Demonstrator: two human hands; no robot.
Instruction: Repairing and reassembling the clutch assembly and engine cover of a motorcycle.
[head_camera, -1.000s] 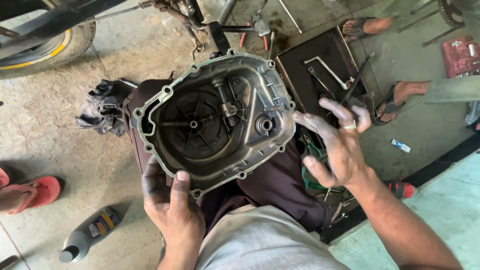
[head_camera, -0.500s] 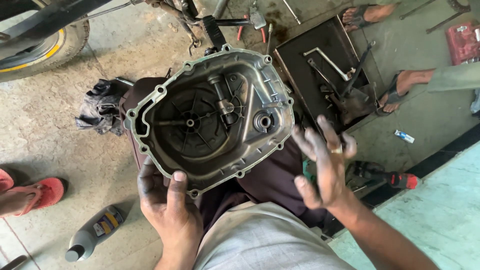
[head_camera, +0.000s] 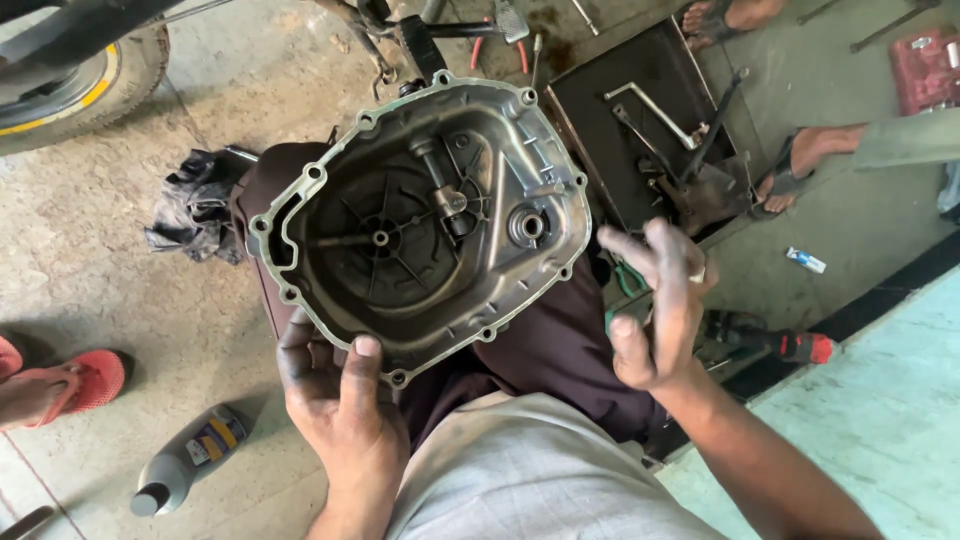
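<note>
We see grey bottle (head_camera: 185, 458) with yellow-blue label near left on floor. Left hand (head_camera: 340, 405) grips cover (head_camera: 420, 220) at near rim, cover centre over lap. Right hand (head_camera: 655, 305) open, fingers spread, right of cover. White-blue packet (head_camera: 805, 260) right.

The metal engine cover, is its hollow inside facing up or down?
Facing up. The engine cover shows its ribbed hollow and inner shaft to the camera; the left hand grips its lower rim.
</note>
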